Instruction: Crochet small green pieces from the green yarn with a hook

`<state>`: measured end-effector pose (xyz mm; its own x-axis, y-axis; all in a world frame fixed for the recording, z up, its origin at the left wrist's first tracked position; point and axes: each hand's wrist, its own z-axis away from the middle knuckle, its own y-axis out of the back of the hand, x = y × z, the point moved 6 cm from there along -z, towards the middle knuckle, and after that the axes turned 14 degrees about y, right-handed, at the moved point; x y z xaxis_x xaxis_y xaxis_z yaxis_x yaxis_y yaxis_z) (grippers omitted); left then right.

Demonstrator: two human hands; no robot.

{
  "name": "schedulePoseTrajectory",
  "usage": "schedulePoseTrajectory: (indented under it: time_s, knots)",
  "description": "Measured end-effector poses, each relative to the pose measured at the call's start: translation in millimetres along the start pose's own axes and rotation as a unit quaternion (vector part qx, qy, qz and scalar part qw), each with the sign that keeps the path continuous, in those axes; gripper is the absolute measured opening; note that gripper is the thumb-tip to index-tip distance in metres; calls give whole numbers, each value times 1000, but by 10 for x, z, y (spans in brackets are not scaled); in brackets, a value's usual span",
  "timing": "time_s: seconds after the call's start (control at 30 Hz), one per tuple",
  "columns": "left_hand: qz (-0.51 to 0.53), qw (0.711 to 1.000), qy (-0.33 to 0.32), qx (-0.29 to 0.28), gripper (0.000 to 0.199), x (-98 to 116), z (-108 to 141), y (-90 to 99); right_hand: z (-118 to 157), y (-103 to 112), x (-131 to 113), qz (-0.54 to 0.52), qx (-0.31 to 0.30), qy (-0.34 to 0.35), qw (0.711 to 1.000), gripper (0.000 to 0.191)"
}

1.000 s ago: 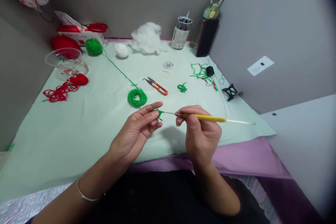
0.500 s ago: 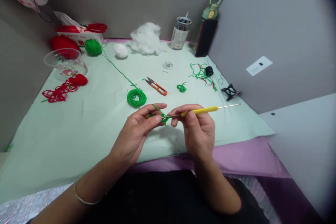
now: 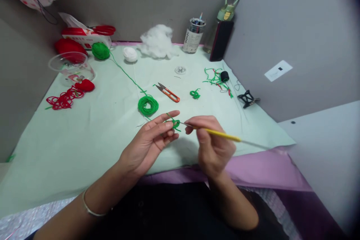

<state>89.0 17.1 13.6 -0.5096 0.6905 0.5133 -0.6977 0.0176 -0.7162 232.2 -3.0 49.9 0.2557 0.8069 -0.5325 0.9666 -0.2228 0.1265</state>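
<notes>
Between the thumb and fingers of my left hand [image 3: 149, 138] is a small green crochet piece [image 3: 176, 123], with a strand of green yarn running over the raised index finger. My right hand [image 3: 215, 144] grips a crochet hook [image 3: 222, 134] by its yellow handle. The hook's thin metal tip reaches the green piece, though whether it sits inside a loop I cannot tell. Its other metal end points right and is blurred. Just beyond my left hand lies a coil of green yarn [image 3: 148, 105]. Orange thread snips [image 3: 168, 93] and a small green crocheted bit [image 3: 194, 93] rest farther back.
At the left are tangled red yarn [image 3: 63, 98], a clear plastic cup [image 3: 70, 71] and a green yarn ball [image 3: 100, 50]. White stuffing [image 3: 159, 41], a pen jar [image 3: 194, 36] and a phone [image 3: 221, 41] stand along the back. Yarn scraps [image 3: 213, 76] lie right.
My right hand has shifted slightly right and tilted the hook, so its far end now points lower. The green piece shows more openly, and my left lower fingers have spread a little.
</notes>
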Motion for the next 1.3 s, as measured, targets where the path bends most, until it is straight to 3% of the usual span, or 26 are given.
schedulePoseTrajectory:
  time_s: [0.1,0.2,0.33,0.43,0.5,0.57,0.7,0.8,0.97,1.1,1.3]
  knots:
    - [-27,999,-27,9,28,17,13,-5,-15,0,124,-127,53,-90,986,21]
    - [-75,995,-63,5,25,30,32,-51,-32,-40,127,-130,34,-95,986,19]
    - [-116,989,-85,20,23,38,31,-62,-22,-37,52,-68,15,-57,996,23]
    - [-102,990,-90,40,27,37,8,-31,10,-57,-36,32,-40,14,999,27]
    - [-68,995,-70,31,29,13,-20,-21,32,-75,-107,108,-72,83,988,32]
    - [-32,999,-37,13,30,-14,-47,-17,39,-73,-128,132,-79,110,982,34]
    - [4,999,-24,29,21,18,-40,27,2,42,40,0,24,-31,999,22]
    - [-32,997,-60,46,18,65,0,14,-5,22,142,-108,64,-124,984,17]
    - [-84,992,-85,32,25,55,27,-54,-21,-58,106,-98,31,-105,989,14]
    - [-93,990,-85,59,33,67,36,-5,56,-59,182,-130,39,-152,979,15]
    - [-120,985,-97,75,30,77,73,7,79,-61,240,-203,68,-182,960,18]
